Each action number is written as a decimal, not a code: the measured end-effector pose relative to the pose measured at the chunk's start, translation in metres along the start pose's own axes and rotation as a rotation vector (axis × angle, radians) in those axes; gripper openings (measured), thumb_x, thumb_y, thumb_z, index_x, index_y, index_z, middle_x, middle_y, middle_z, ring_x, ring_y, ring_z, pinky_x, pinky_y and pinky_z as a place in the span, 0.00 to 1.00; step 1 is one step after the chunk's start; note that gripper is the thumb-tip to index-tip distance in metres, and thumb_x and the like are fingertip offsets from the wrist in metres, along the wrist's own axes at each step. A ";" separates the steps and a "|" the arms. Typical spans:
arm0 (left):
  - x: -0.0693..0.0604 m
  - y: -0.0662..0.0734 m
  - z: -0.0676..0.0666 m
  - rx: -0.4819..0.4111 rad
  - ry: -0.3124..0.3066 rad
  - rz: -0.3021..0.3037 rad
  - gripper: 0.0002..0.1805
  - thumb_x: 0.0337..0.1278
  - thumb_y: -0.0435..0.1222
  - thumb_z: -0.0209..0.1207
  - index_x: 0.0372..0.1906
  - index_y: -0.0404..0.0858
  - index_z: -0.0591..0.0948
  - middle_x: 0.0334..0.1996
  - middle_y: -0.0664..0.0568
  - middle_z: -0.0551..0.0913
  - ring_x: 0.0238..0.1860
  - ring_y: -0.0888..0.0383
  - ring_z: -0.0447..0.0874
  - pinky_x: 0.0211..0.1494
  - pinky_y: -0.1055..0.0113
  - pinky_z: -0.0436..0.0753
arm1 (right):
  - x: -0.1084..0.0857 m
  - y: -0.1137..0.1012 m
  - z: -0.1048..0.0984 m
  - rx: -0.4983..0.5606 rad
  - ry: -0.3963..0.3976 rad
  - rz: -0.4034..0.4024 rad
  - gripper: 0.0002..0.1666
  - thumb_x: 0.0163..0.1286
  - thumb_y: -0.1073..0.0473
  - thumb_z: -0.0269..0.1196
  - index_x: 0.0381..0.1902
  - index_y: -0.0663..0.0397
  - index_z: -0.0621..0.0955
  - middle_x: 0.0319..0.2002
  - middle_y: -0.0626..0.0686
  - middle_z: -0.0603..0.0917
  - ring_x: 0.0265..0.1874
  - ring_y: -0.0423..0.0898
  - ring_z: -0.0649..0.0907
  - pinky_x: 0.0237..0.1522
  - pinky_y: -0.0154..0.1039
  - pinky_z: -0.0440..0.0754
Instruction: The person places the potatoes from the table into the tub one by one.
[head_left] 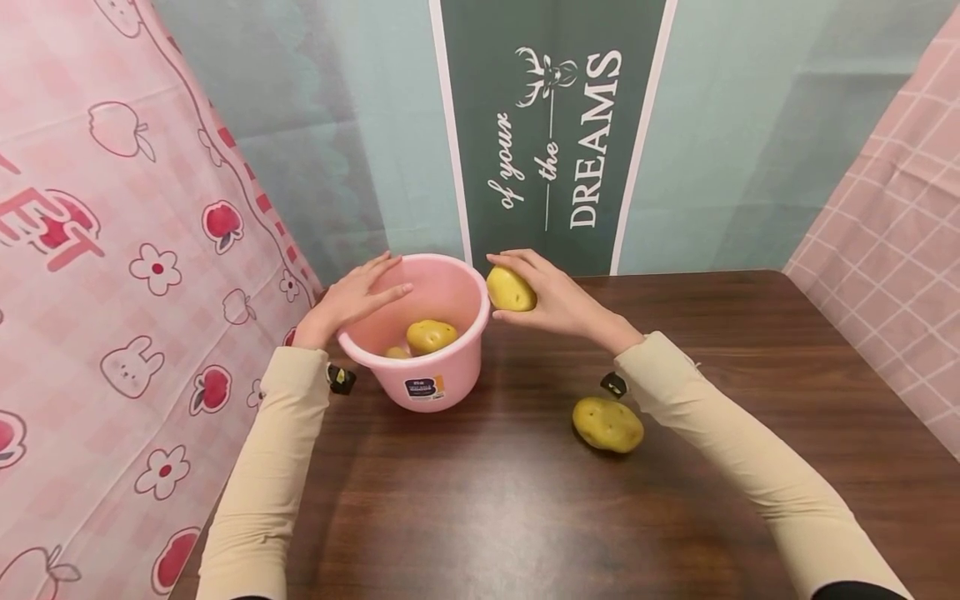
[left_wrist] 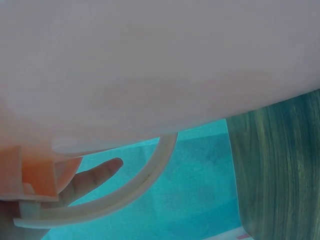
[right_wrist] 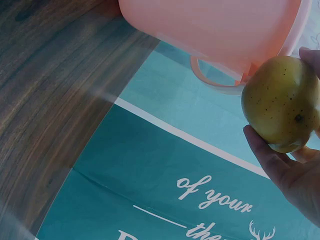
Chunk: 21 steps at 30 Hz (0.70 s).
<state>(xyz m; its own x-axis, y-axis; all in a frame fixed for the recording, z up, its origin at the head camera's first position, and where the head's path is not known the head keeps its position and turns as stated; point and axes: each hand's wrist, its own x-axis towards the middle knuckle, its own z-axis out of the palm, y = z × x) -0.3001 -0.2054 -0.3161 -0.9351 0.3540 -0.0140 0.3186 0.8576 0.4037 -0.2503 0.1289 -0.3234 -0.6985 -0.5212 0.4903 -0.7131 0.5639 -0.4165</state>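
Observation:
A pink bucket [head_left: 427,379] stands on the table, with a yellow potato [head_left: 432,336] and part of another [head_left: 397,352] inside. At its left rim is the left hand [head_left: 352,300], thumb over the opening and fingers along the far side. The right hand [head_left: 551,300] grips a potato [head_left: 511,289] just right of the rim. In the right wrist view the thumb and fingers of that hand [right_wrist: 295,175] curl round the potato [right_wrist: 280,102]. The left wrist view shows the bucket wall [left_wrist: 150,70], a finger [left_wrist: 97,176] and the curved handle [left_wrist: 125,196].
Another potato [head_left: 608,425] lies on the brown wooden table [head_left: 465,517], below the right wrist. Behind the table hangs a green cloth with lettering [head_left: 551,142]. Pink patterned cloth [head_left: 112,292] covers the left side, and a pink checked cloth [head_left: 892,225] the right.

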 end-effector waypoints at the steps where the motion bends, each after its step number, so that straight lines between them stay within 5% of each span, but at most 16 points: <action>1: 0.000 0.000 0.000 -0.004 -0.002 -0.002 0.43 0.51 0.70 0.43 0.72 0.61 0.52 0.74 0.59 0.44 0.73 0.42 0.40 0.66 0.33 0.44 | 0.000 -0.001 0.000 0.001 0.001 -0.002 0.46 0.50 0.46 0.71 0.66 0.38 0.66 0.60 0.46 0.68 0.53 0.42 0.71 0.48 0.41 0.78; 21: -0.002 0.001 0.000 -0.012 0.006 0.000 0.43 0.51 0.70 0.43 0.72 0.60 0.52 0.74 0.56 0.45 0.73 0.41 0.40 0.65 0.32 0.44 | 0.011 -0.011 0.000 0.052 0.051 -0.033 0.44 0.50 0.45 0.71 0.65 0.38 0.67 0.59 0.45 0.68 0.55 0.40 0.71 0.50 0.39 0.77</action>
<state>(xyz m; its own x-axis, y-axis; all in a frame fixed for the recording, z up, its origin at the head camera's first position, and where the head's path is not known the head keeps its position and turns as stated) -0.2982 -0.2048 -0.3154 -0.9360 0.3518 -0.0084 0.3169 0.8531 0.4145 -0.2501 0.1174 -0.3131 -0.6714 -0.5048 0.5425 -0.7389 0.5121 -0.4379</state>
